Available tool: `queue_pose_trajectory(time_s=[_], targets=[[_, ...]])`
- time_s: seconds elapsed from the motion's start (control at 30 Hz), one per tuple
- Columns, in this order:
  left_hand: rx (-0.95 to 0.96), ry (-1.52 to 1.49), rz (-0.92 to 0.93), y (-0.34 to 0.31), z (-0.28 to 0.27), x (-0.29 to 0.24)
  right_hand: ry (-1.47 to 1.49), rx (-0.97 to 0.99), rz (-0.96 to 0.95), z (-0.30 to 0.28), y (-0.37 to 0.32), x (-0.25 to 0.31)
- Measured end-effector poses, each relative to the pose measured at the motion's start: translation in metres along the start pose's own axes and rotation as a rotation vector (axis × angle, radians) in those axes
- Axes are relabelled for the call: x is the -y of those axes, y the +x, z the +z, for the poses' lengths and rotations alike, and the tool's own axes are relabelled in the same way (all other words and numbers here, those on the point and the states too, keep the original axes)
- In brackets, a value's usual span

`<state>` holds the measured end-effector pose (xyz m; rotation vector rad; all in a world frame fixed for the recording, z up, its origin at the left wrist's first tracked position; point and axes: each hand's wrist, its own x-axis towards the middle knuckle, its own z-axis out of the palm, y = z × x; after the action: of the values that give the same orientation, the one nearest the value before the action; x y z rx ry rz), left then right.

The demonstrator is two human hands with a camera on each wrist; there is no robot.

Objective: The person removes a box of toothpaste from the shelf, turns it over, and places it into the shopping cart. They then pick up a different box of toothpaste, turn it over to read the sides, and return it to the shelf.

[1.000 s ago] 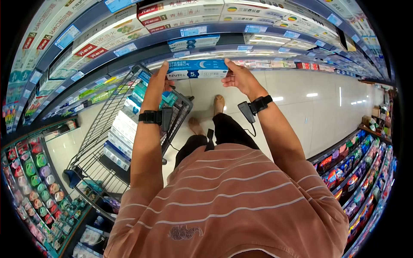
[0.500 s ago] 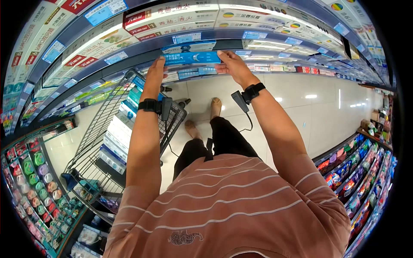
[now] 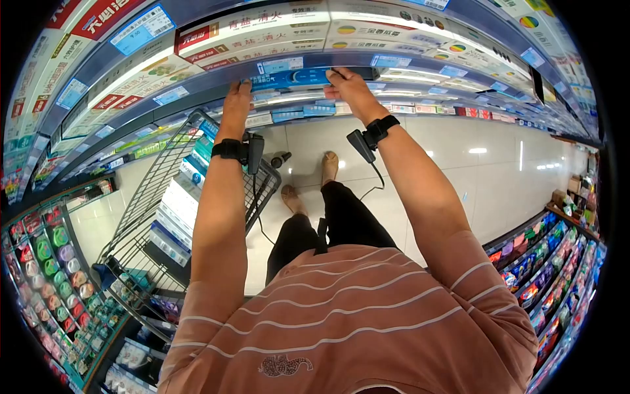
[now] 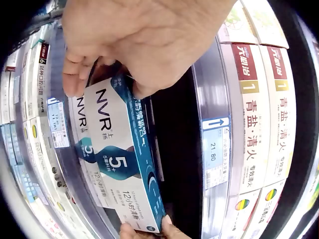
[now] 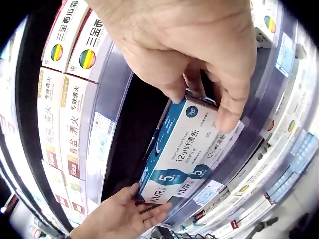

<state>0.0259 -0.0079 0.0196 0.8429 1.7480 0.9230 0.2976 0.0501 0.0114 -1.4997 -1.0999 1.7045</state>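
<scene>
A blue-and-white NVR toothpaste box [image 3: 289, 79] lies level at the front of a shelf gap. My left hand [image 3: 237, 102] grips its left end, and the thumb lies along the blue face. The other end is pinched by my right hand [image 5: 194, 55], thumb on the blue side and fingers on the white side. A second NVR box [image 4: 82, 114] sits right under the held one in the left wrist view. Behind both is the dark inside of the shelf [image 4: 174, 134].
White toothpaste boxes [image 3: 262, 29] fill the shelf above, with price tags [image 3: 282, 64] along its edge. At left stands a wire shopping cart [image 3: 128, 217] holding several boxes [image 3: 174, 210]. Packaged goods [image 3: 525, 262] hang at the right.
Both hands have carried the toothpaste box forward, from in front of the shelf into the gap below the upper shelf edge. The box has tipped so its white face no longer shows in the head view.
</scene>
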Motion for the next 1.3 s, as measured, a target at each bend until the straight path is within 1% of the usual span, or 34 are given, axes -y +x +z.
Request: queue_pose_trajectory(time_s=[0.1, 0.2, 0.23, 0.3, 0.37, 0.43, 0.47, 0.53, 0.57, 0.63, 0.67, 0.73, 0.8, 0.9, 1.0, 1.03, 1.07, 1.1, 1.13, 1.17, 1.2, 1.23, 1.27, 1.3], targets=[[0.024, 0.050, -0.035, 0.016, -0.003, 0.006, -0.001, 0.022, -0.019, -0.003, 0.003, 0.003], [0.057, 0.119, 0.216, 0.024, -0.004, 0.015, -0.001, 0.034, -0.013, -0.003, 0.007, 0.008], [0.052, 0.123, 0.206, 0.027, -0.004, 0.016, -0.002, 0.033, -0.008, -0.003, 0.009, 0.010], [0.041, 0.130, 0.187, 0.036, -0.003, 0.019, -0.004, 0.010, -0.062, -0.001, 0.008, 0.013], [0.027, 0.260, 0.356, 0.069, -0.006, 0.052, -0.007, 0.004, -0.093, 0.001, 0.009, 0.015], [0.004, 0.327, 0.403, 0.072, -0.006, 0.052, -0.010, 0.010, -0.103, 0.001, 0.015, 0.014], [-0.013, 0.328, 0.365, 0.074, -0.004, 0.052, 0.011, -0.005, -0.087, 0.002, 0.017, 0.012], [-0.008, 0.482, 0.362, 0.085, -0.005, 0.060, 0.055, -0.037, -0.053, 0.006, 0.021, 0.009], [0.014, 0.636, 0.395, 0.093, -0.007, 0.061, 0.028, -0.015, -0.043, 0.005, 0.023, 0.009], [0.026, 0.738, 0.407, 0.087, -0.007, 0.053, -0.026, 0.030, -0.019, 0.005, 0.024, 0.013], [0.016, 0.685, 0.387, 0.078, -0.003, 0.048, -0.011, 0.026, -0.020, 0.007, 0.025, 0.013], [0.024, 0.757, 0.444, 0.075, -0.005, 0.047, 0.017, 0.019, -0.020, 0.009, 0.029, 0.010], [0.059, 1.007, 0.594, 0.079, -0.013, 0.049, 0.007, 0.006, -0.037, 0.009, 0.030, 0.007], [-0.240, 1.275, 0.992, 0.086, -0.008, 0.058, -0.023, 0.000, -0.074, 0.011, 0.030, 0.002], [-0.138, 1.162, 0.877, 0.083, -0.007, 0.056, -0.008, 0.050, -0.132, 0.007, 0.030, -0.004], [-0.141, 1.188, 0.905, 0.083, -0.007, 0.056, 0.005, 0.078, -0.153, 0.005, 0.029, -0.004], [-0.146, 1.216, 0.930, 0.083, -0.008, 0.056, -0.026, 0.090, -0.133, 0.003, 0.029, -0.005], [-0.150, 1.246, 0.949, 0.080, -0.009, 0.058, -0.008, 0.042, -0.116, 0.004, 0.026, -0.003], [-0.052, 1.191, 0.719, 0.064, -0.009, 0.041, 0.011, -0.003, -0.097, 0.007, 0.024, -0.001], [-0.114, 0.875, 0.540, 0.041, -0.011, 0.019, 0.030, -0.044, -0.077, 0.010, 0.021, -0.001], [-0.179, 0.557, 0.364, 0.015, -0.014, -0.004, 0.085, -0.031, -0.072, 0.007, 0.017, -0.006], [-0.243, 0.238, 0.196, 0.000, -0.021, -0.013, 0.141, -0.021, -0.068, 0.001, 0.013, -0.011], [-0.193, 0.124, 0.136, -0.004, -0.037, 0.001, 0.113, -0.034, -0.043, -0.002, 0.002, -0.013], [-0.216, 0.060, 0.164, -0.013, -0.053, 0.014, 0.112, -0.047, -0.027, -0.005, -0.011, -0.018]])
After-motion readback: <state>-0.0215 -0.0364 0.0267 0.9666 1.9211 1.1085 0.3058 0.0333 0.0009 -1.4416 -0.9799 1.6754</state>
